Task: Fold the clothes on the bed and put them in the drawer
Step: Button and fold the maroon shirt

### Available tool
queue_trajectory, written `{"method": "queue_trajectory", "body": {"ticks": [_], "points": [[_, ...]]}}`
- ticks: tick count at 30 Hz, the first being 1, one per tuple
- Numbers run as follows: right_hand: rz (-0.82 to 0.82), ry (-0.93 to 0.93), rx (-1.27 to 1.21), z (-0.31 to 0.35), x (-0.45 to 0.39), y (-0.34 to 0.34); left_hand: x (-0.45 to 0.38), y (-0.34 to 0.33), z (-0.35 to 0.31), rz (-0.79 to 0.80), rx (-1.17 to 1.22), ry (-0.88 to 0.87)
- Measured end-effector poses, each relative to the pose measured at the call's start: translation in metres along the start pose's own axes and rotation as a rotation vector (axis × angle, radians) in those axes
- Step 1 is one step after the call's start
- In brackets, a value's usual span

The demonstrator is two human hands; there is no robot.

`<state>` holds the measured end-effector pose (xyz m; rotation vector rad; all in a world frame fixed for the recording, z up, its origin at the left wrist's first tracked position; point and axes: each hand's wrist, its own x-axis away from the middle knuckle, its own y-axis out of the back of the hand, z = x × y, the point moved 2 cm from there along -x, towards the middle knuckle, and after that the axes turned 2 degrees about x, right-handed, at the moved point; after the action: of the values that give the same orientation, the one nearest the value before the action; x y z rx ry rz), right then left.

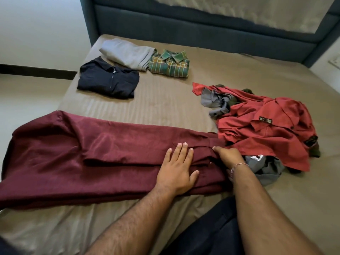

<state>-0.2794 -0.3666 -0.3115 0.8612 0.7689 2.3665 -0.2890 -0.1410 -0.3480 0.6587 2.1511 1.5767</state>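
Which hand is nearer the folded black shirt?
Left. The left hand lies flat on the maroon garment, nearer the black shirt; the right hand pinches its edge farther right.

Both hands (pixel 176 168) on maroon trousers (pixel 92 155) across brown bed (pixel 165 100).

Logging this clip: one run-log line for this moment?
fold | left hand flat on maroon garment | right hand grips its edge | unfolded pile
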Motion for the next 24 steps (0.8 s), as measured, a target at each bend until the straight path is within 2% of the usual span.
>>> {"method": "queue_trajectory", "body": {"ticks": [3,5,8,16,20,24], "points": [[0.134,0.066,0.088,-0.001,-0.005,0.001,-0.001,-0.002,0.000,-0.014,-0.001,-0.002],[0.206,0.057,-0.062,-0.001,-0.005,0.002,-0.002,-0.005,0.001,-0.013,-0.006,-0.002],[0.265,0.007,-0.249,0.003,0.007,0.004,-0.001,-0.006,0.001,-0.021,-0.005,-0.004],[0.355,-0.001,-0.282,0.004,0.016,0.001,0.000,-0.006,0.002,-0.037,-0.002,-0.007],[0.365,-0.048,-0.394,0.008,0.029,0.003,0.000,-0.006,0.002,-0.030,-0.008,-0.005],[0.173,-0.065,-0.279,-0.010,0.000,0.012,-0.001,-0.006,0.002,-0.016,-0.015,-0.002]]}}
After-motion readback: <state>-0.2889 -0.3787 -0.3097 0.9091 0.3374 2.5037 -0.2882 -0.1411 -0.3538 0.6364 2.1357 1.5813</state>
